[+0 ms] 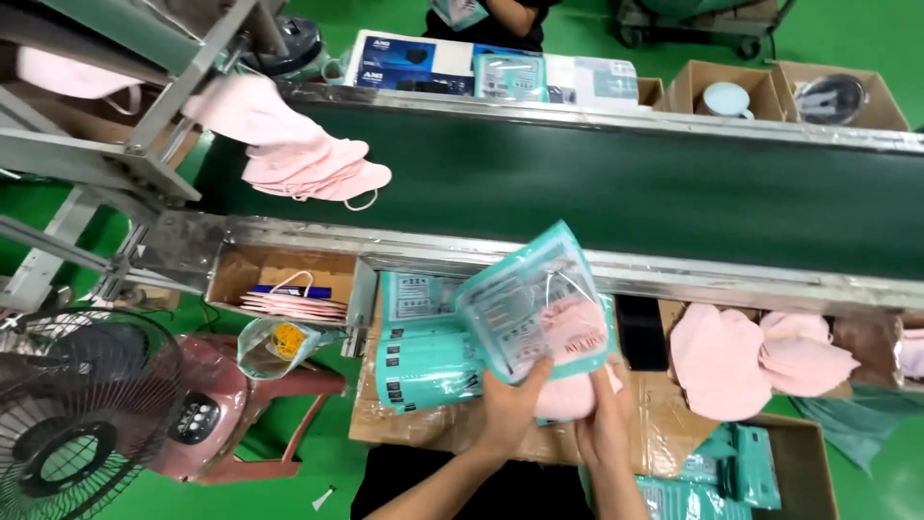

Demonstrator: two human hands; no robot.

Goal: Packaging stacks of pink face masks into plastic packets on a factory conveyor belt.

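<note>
Teal pouch (pixel 527 303) up over the workbench, tilted, left hand (pixel 508 404) pinching its lower edge. Right hand (pixel 604 419) grips pink masks (pixel 576 332), seemingly half inside the pouch, fingers curled, wrist upright.

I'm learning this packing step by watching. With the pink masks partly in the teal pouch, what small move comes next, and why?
Probably push the pink masks deeper into the teal pouch. The left hand holds the pouch from below, the right hand is at the masks, and their lower part seems to stick out of the pouch's opening.
</note>
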